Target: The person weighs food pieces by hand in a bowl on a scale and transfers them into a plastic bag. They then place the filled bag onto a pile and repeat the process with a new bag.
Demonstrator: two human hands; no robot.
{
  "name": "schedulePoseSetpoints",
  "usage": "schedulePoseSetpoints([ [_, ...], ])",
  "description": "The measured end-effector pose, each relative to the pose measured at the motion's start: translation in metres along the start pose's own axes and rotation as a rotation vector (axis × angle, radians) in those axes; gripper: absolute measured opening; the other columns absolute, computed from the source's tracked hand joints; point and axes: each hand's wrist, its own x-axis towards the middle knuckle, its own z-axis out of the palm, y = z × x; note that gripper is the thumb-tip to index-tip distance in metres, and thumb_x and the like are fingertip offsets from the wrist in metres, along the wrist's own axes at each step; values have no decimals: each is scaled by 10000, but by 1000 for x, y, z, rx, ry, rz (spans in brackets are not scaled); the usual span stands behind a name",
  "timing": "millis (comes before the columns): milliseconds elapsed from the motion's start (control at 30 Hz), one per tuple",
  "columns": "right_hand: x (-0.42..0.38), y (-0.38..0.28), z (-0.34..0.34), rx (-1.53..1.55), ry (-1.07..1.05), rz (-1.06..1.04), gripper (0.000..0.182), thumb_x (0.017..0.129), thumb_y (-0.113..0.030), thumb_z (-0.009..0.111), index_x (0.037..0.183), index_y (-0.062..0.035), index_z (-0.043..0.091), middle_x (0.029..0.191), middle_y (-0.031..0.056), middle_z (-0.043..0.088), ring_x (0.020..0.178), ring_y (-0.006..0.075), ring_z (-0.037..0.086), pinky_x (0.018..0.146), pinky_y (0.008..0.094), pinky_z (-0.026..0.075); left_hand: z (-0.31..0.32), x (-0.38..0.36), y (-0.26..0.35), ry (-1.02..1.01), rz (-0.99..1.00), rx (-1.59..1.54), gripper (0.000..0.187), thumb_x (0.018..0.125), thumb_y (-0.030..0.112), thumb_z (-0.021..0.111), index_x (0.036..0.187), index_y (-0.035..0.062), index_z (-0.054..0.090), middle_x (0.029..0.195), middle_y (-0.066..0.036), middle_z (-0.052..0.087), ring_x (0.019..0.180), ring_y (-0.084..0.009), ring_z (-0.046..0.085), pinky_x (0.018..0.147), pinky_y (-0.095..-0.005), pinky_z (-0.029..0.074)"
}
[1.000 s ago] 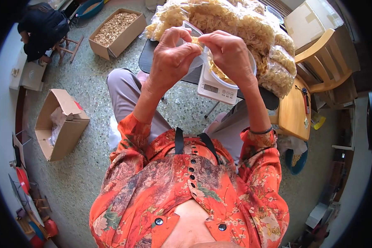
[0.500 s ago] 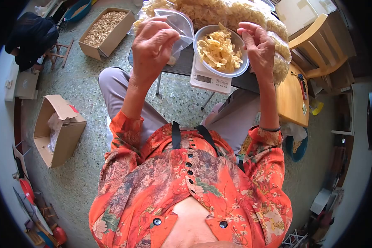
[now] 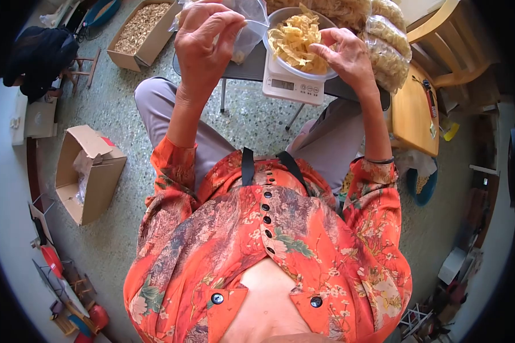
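Note:
My left hand (image 3: 209, 43) pinches the edge of a clear plastic bag (image 3: 249, 37), to the left of the bowl. A round white bowl (image 3: 273, 50) holds pale yellow dried flakes (image 3: 296, 40). The bowl rests on a white digital scale (image 3: 294, 88) with a lit display, on a dark table (image 3: 246, 71). My right hand (image 3: 346, 57) is at the bowl's right side, thumb and fingers apart, with the thumb tip at the flakes. Nothing shows held in it. Filled clear bags of similar flakes (image 3: 386, 48) lie behind and to the right.
A wooden chair (image 3: 458, 43) and wooden surface (image 3: 412, 123) stand at right, with a teal basin (image 3: 422, 186) below. At left are an open cardboard box (image 3: 103, 183), a box of brown pieces (image 3: 129, 62) and another person in dark clothes (image 3: 43, 57).
My right hand has moved left from the bowl's rim to over the flakes. My left hand still grips the bag. The whole view has shifted slightly, with the table higher in the picture.

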Motion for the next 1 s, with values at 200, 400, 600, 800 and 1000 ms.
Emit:
schedulePoseSetpoints([
  [200, -2, 3, 6, 7, 32, -29, 341, 835, -302, 799, 1014, -20, 732, 942, 145, 706, 862, 289, 696, 804, 399, 548, -3, -1, -4, -52, 28, 70, 181, 791, 0, 820, 952, 78, 792, 989, -68, 729, 1067, -242, 686, 917, -358, 535],
  [400, -8, 2, 6, 77, 48, 45, 236, 937, -202, 744, 1079, -14, 732, 890, 44, 735, 798, 107, 675, 746, 273, 546, -2, 2, 8, -23, -39, -4, 269, 690, -170, 742, 888, 10, 715, 902, -129, 662, 933, -293, 669, 819, -382, 532],
  [600, -8, -10, -2, 156, 209, 110, 161, 916, -165, 746, 994, -24, 751, 803, 89, 741, 727, 141, 704, 704, 294, 555, -7, 1, -5, -117, 18, 70, 185, 796, -11, 810, 958, 76, 792, 984, -71, 728, 1047, -243, 694, 904, -359, 541],
  [800, -4, -9, -9, 394, 232, 203, 170, 923, -154, 775, 1016, -14, 756, 869, 42, 757, 789, 94, 691, 742, 252, 560, -6, 4, -3, -73, -30, 0, 157, 784, 2, 779, 931, 53, 762, 953, -81, 705, 1043, -284, 690, 910, -392, 541],
  [1000, 8, -34, -19, 512, 303, 186, 187, 918, -143, 790, 1035, -3, 746, 853, 15, 740, 762, 64, 661, 704, 225, 543, -2, 2, -4, -69, -7, -15, 164, 767, 11, 797, 917, 59, 751, 968, -81, 682, 1042, -287, 686, 905, -393, 542],
])
